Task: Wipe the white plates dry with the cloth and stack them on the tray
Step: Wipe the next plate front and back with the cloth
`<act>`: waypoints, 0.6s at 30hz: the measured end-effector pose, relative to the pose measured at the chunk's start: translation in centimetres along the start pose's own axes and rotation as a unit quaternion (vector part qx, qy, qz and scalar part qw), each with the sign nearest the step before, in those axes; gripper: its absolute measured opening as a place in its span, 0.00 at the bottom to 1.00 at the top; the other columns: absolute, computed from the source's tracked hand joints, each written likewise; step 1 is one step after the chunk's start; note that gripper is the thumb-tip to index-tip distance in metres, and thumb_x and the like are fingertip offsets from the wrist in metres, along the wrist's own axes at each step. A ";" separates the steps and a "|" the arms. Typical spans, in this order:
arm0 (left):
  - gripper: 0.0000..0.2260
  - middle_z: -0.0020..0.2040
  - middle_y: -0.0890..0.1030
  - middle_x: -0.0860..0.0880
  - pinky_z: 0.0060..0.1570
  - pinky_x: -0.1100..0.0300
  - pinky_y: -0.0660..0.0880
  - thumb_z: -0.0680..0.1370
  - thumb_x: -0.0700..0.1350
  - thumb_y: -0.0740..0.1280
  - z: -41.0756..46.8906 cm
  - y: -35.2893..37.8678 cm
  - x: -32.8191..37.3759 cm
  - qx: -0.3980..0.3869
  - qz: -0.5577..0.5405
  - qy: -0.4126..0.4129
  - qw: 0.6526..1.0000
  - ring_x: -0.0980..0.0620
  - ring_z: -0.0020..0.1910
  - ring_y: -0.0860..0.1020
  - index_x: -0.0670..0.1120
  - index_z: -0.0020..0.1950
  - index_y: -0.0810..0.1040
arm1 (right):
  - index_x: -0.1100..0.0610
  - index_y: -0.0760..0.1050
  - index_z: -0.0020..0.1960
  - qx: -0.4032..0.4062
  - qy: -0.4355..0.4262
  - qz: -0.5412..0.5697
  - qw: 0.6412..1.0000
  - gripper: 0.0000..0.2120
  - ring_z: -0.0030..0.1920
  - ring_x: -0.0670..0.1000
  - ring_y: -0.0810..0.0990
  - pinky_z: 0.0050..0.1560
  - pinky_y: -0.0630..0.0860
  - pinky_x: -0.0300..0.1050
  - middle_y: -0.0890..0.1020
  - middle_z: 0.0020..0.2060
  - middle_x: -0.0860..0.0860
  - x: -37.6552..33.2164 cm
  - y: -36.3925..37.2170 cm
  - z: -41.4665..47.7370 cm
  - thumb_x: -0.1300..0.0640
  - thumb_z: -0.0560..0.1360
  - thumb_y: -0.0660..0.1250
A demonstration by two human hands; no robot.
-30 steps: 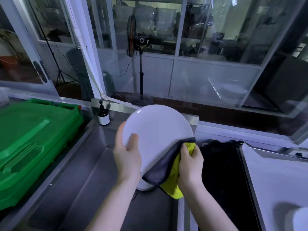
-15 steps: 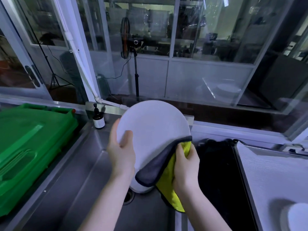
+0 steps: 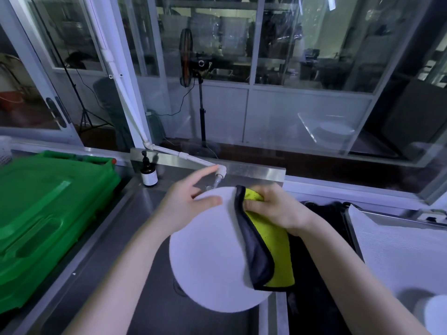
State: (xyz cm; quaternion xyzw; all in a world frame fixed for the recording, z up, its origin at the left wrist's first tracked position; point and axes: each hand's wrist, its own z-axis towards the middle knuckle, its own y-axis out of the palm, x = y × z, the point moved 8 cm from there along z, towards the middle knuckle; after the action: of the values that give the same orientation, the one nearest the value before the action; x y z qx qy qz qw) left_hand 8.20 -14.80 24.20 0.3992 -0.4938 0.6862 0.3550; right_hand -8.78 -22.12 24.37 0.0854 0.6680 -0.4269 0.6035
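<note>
I hold a round white plate tilted low over the steel sink. My left hand holds its far-left rim, thumb on the face and fingers stretched out behind toward the tap. My right hand grips a yellow and dark grey cloth against the plate's far-right rim; the cloth drapes down over the plate's right side. The white tray lies to the right, with another white plate at its near corner, cut off by the frame.
A green plastic crate fills the counter on the left. A dark soap bottle stands at the sink's back corner beside the white tap. A dark basin lies between sink and tray. Glass partitions stand behind.
The plate has tipped from upright to nearly flat and come lower. My right hand slid with the cloth from the lower edge up to the far rim. My left fingers stretched out.
</note>
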 end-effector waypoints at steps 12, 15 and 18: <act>0.26 0.61 0.79 0.66 0.56 0.66 0.73 0.80 0.38 0.69 -4.4 1.5 -5.0 0.272 -0.228 -0.072 0.932 0.67 0.61 0.76 0.66 0.68 0.72 | 0.58 0.79 0.38 0.373 0.149 0.365 0.840 0.10 0.40 0.53 0.77 0.42 0.74 0.51 0.81 0.36 0.56 7.1 2.4 -5.0 0.58 0.78 0.68; 0.27 0.60 0.79 0.70 0.51 0.69 0.73 0.79 0.39 0.70 -3.3 -0.2 -3.5 0.146 -0.140 -0.037 0.979 0.70 0.61 0.75 0.72 0.64 0.73 | 0.59 0.77 0.38 0.305 0.096 0.189 0.928 0.09 0.37 0.45 0.76 0.37 0.74 0.40 0.80 0.31 0.47 4.7 -1.3 -3.3 0.60 0.77 0.69; 0.26 0.64 0.75 0.73 0.57 0.67 0.69 0.75 0.47 0.71 -2.6 -0.6 -1.1 0.048 -0.037 0.009 0.998 0.74 0.64 0.70 0.76 0.63 0.72 | 0.58 0.78 0.41 0.136 0.032 -0.017 0.990 0.05 0.31 0.38 0.74 0.34 0.73 0.32 0.79 0.30 0.41 0.8 -2.1 -0.5 0.61 0.76 0.69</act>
State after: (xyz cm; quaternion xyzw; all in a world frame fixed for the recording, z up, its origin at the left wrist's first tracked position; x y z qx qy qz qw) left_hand 8.65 -12.23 22.91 0.4277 -0.4419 0.6990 0.3649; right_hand -10.61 -23.39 24.61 0.1684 0.6242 -0.5209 0.5574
